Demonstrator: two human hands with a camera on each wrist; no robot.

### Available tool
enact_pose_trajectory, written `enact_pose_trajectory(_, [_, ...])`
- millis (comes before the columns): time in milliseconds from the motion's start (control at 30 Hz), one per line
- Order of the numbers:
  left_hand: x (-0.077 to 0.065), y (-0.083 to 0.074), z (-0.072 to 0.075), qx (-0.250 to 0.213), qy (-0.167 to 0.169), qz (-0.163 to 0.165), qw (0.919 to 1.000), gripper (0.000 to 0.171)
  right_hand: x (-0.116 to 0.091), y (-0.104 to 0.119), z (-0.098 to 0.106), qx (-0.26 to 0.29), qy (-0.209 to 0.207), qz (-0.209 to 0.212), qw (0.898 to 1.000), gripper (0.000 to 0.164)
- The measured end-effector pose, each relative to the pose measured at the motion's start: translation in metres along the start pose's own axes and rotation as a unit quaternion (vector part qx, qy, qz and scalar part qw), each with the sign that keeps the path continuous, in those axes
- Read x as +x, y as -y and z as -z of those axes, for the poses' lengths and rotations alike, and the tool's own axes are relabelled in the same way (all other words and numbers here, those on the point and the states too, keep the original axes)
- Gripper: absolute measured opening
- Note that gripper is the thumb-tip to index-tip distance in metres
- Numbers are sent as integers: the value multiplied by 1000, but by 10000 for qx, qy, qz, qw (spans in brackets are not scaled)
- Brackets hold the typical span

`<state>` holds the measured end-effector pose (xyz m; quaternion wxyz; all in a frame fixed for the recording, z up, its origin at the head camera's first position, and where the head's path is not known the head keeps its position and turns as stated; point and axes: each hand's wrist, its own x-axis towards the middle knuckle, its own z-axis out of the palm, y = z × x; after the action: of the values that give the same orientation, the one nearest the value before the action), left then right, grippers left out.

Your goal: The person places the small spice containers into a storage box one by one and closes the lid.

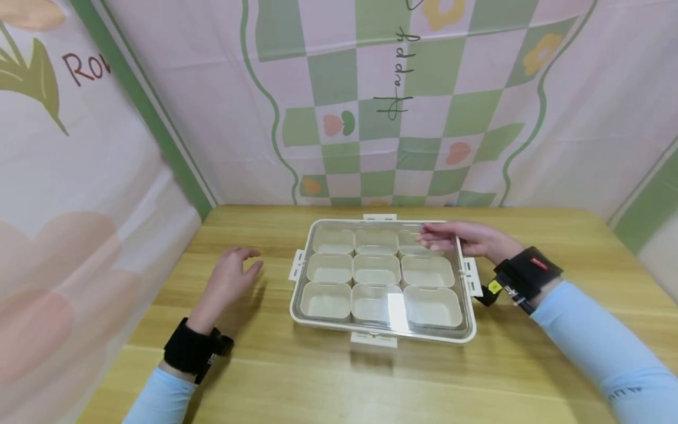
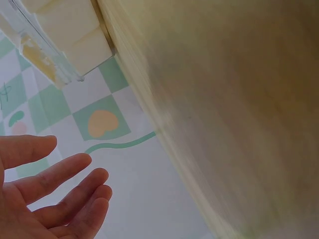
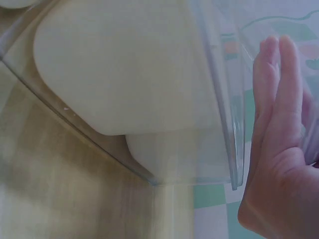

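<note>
A clear-lidded storage box (image 1: 382, 336) with white edging and flared white side latches (image 1: 472, 277) stands on the table. Through the clear lid (image 1: 398, 307) show several cream cups (image 1: 376, 270) in rows. My right hand (image 1: 471, 237) is at the back right corner of the box, its fingers seen across the lid's edge. In the right wrist view, that hand (image 3: 279, 134) has straight fingers beside the clear rim; its thumb is mostly hidden. Left of the box, apart from it, my left hand (image 1: 231, 275) hovers with relaxed fingers, holding nothing.
The wooden table (image 1: 254, 371) ends at the back against a printed curtain (image 1: 339, 159) with green checks. Another curtain (image 1: 95, 194) hangs along the left side. Both wrists carry black straps (image 1: 188, 347), worn beside pale blue sleeves (image 1: 598, 347).
</note>
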<state>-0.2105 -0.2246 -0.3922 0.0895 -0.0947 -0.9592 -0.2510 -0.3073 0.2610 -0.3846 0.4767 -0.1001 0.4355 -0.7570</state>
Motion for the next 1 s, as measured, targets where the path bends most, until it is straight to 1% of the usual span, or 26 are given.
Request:
enact_pose_trajectory(167, [1,0,-1,15,11,-7,10000,30,3,-1,2,-133,-84,51,9999,38])
enact_pose_trajectory(267, [1,0,-2,21,3,-17,10000,30,3,-1,1,-157,-153,112,9997,40])
enact_pose_trajectory(433, [1,-1,-1,13,-44,-25,10000,30,2,2,2,-27,106,175,9998,45])
enact_pose_trajectory(500, [1,-1,-1,10,-60,-53,10000,30,2,4,3,-17,145,203,9997,46])
enact_pose_trajectory(700, [1,-1,0,-9,-29,-76,10000,30,0,10,5,-105,-1,196,9998,43])
enact_pose_trajectory(1000, [1,0,-1,5,7,-55,10000,30,4,11,11,-140,-227,-8,9996,43])
